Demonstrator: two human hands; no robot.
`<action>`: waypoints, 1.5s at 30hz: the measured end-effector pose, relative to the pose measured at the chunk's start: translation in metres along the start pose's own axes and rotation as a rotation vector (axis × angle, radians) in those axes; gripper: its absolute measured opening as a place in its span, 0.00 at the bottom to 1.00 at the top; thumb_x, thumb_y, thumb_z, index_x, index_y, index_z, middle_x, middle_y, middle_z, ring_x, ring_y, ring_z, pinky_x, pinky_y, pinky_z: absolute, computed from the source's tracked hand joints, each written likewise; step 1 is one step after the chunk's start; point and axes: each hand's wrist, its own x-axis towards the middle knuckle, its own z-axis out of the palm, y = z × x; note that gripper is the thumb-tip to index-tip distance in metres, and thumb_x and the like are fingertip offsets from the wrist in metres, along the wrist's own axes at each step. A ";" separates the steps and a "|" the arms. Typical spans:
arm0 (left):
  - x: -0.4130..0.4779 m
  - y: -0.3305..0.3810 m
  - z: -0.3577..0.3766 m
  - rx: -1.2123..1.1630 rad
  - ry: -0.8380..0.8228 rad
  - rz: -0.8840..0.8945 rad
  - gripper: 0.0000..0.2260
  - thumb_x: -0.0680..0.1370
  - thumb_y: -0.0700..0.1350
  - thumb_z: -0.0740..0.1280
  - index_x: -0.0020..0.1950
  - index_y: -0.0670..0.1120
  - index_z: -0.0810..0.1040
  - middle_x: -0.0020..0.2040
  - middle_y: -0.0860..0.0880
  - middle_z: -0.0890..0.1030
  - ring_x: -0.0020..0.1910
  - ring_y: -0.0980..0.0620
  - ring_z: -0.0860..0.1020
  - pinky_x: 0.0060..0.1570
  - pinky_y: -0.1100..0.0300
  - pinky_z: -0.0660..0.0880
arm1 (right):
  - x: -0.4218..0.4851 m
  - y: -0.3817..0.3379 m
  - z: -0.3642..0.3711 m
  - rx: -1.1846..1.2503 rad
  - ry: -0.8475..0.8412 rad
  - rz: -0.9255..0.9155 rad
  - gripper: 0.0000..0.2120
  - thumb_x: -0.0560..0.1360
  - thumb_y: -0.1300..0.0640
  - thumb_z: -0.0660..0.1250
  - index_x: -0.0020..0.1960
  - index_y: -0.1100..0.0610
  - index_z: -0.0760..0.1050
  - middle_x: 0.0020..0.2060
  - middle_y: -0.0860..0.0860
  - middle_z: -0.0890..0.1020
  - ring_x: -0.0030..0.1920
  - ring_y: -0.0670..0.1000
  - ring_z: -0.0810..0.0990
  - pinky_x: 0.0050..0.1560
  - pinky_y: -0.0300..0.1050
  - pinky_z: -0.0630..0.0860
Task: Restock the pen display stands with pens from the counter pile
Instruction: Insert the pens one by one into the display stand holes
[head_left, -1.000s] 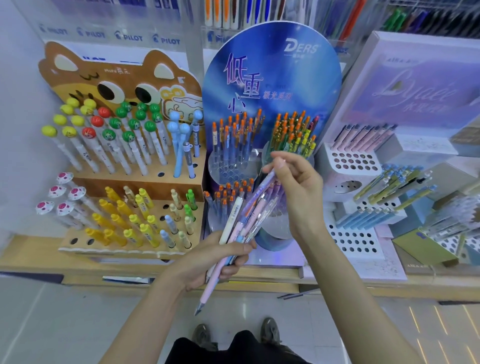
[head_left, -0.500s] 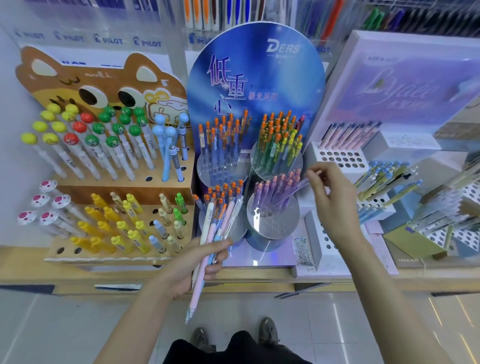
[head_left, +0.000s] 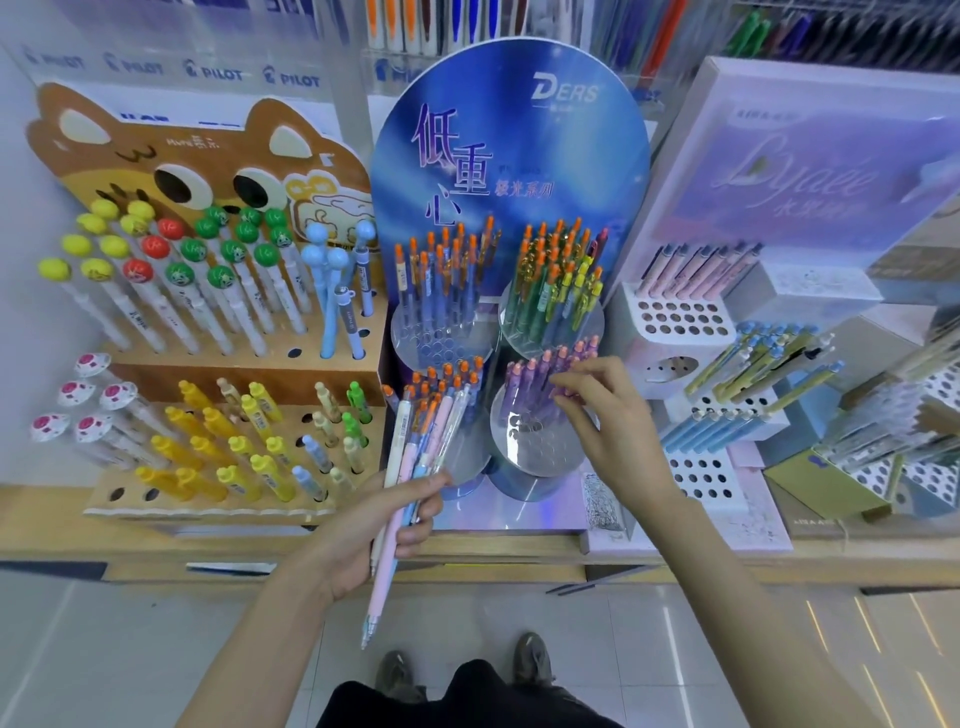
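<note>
My left hand (head_left: 374, 535) grips a bundle of several pens (head_left: 421, 447), pink, blue and clear, tips pointing down past the counter edge. My right hand (head_left: 618, 431) reaches into the lower right cup (head_left: 530, 441) of the blue DERS display stand (head_left: 509, 156). Its thumb and forefinger pinch a purple pen (head_left: 563, 389) standing at the right side of the purple pens (head_left: 524, 379) there. The other fingers are spread loosely. Three more cups on this stand hold orange-capped pens.
A brown cat-shaped stand (head_left: 208, 171) with ball-topped and yellow pens fills the left. White perforated stands (head_left: 675, 317) with pink and blue pens sit at the right. The wooden counter edge (head_left: 727, 564) runs across the front, with tiled floor and my shoes below it.
My right hand carried a purple pen from the bundle over to the right and down into the purple cup. My left hand with the bundle dropped slightly.
</note>
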 end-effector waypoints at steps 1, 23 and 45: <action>0.000 0.000 0.000 -0.002 -0.003 0.002 0.17 0.69 0.48 0.75 0.51 0.41 0.76 0.31 0.49 0.70 0.22 0.57 0.64 0.20 0.66 0.62 | 0.001 -0.002 0.003 0.010 0.039 0.034 0.07 0.74 0.69 0.68 0.51 0.66 0.78 0.46 0.59 0.76 0.44 0.50 0.76 0.49 0.32 0.70; -0.023 0.010 -0.003 0.122 -0.160 0.057 0.16 0.69 0.56 0.72 0.52 0.48 0.84 0.35 0.47 0.78 0.23 0.56 0.65 0.22 0.65 0.64 | 0.038 -0.093 0.014 0.359 -0.484 0.365 0.11 0.72 0.48 0.71 0.50 0.54 0.80 0.47 0.48 0.80 0.51 0.48 0.75 0.55 0.43 0.69; -0.047 -0.025 -0.067 0.193 -0.029 -0.137 0.17 0.70 0.54 0.72 0.50 0.43 0.82 0.33 0.47 0.72 0.25 0.54 0.64 0.24 0.65 0.62 | -0.016 -0.081 0.039 0.345 0.307 0.662 0.06 0.76 0.57 0.67 0.43 0.47 0.76 0.37 0.40 0.81 0.40 0.39 0.81 0.41 0.27 0.71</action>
